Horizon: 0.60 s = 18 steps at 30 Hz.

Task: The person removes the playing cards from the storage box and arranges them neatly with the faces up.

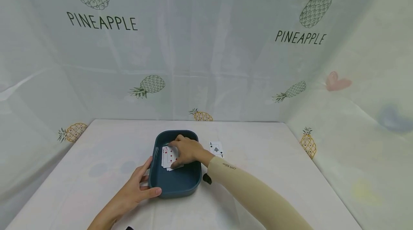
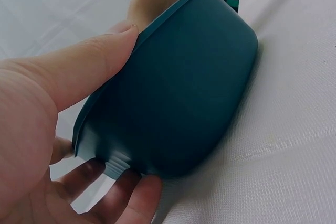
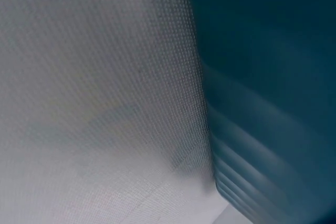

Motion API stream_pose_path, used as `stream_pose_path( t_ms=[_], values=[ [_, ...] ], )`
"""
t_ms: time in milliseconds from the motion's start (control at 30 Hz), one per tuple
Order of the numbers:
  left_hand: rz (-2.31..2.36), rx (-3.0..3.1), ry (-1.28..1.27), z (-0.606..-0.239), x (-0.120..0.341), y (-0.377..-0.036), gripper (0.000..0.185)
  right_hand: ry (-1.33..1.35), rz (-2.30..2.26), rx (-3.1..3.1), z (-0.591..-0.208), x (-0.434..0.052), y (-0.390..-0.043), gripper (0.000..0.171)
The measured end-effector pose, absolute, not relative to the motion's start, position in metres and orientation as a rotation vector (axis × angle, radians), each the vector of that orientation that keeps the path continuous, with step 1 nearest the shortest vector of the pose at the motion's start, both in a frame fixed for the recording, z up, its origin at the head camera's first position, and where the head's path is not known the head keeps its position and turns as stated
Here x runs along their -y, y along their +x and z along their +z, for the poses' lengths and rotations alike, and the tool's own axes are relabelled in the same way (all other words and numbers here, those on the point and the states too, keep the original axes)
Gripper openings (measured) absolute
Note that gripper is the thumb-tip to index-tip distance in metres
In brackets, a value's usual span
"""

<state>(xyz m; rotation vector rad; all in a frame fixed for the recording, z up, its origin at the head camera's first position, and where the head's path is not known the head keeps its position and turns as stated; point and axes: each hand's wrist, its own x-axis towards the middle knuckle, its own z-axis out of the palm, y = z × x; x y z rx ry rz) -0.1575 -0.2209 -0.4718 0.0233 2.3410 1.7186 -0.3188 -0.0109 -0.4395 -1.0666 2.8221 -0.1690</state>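
A dark teal rectangular tub (image 1: pixel 175 187) with rounded corners stands on the table. My left hand (image 1: pixel 137 185) holds it at its near left corner; in the left wrist view the thumb (image 2: pixel 100 59) lies along the rim and the other fingers reach round the outer wall. Inside the tub lie several overlapping playing cards (image 1: pixel 168 156), with a red diamond card face up on top. My right hand (image 1: pixel 188 150) reaches into the tub, thumb at the cards' near edge and fingers at the far edge, covering their right part. The right wrist view shows only the tub's ribbed outer wall (image 3: pixel 262 145).
An ace of spades (image 1: pixel 216 149) lies face up on the table (image 1: pixel 251 158), just right of the tub. A beige sleeve (image 1: pixel 251 194) crosses the table's near right. Behind the table hangs a pale sheet (image 1: pixel 206 43) printed with pineapples.
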Motion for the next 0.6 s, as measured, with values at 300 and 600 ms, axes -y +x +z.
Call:
stream_pose_path(
  t_ms=[300,600],
  values=[
    [1.744,-2.322,0.037,-0.4725,0.2216,-0.1583,0.111,-1.075,-0.212,-2.797,-0.4390,0.0093,-0.3198,0.081],
    [1.735,-2.323,0.024,-0.4713,0.2213,-0.1591,0.110,-1.078,-0.227,-2.786,-0.4377,0.0086,-0.3203,0.082]
  ],
)
